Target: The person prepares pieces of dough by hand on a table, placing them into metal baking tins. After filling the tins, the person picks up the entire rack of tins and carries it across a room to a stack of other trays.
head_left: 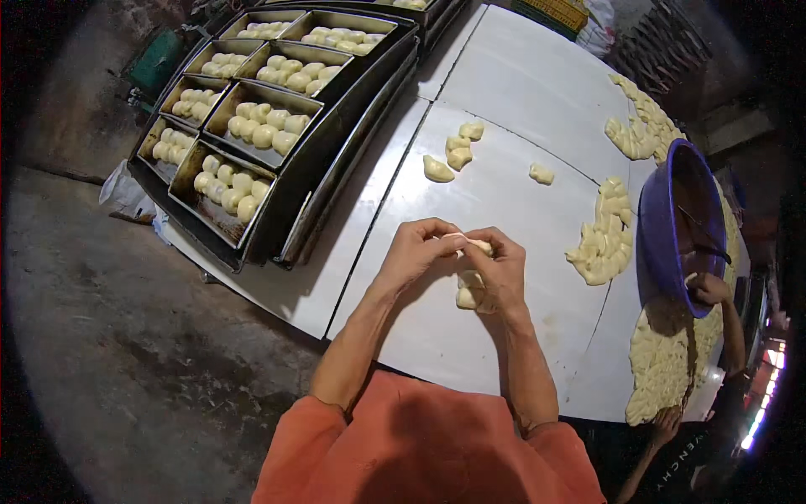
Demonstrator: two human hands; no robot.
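Observation:
My left hand (417,252) and my right hand (502,265) meet over the white table. Both are closed, fingertips pinching a small piece of pale yellow dough (481,246) that is partly hidden by the fingers. Just below them, more dough lumps (468,291) lie on the table, partly covered by my right hand. Farther off is a short row of dough lumps (458,152), with a rounded dough piece (437,169) at its near end. A single dough piece (541,174) sits to the right of these.
Stacked dark metal pans (290,181) on the left hold rows of dough balls (262,126). A strip of dough (603,239) lies to the right, beside a purple basin (659,231). Another person's hand (711,289) is at the basin's rim, near a flattened dough sheet (667,361).

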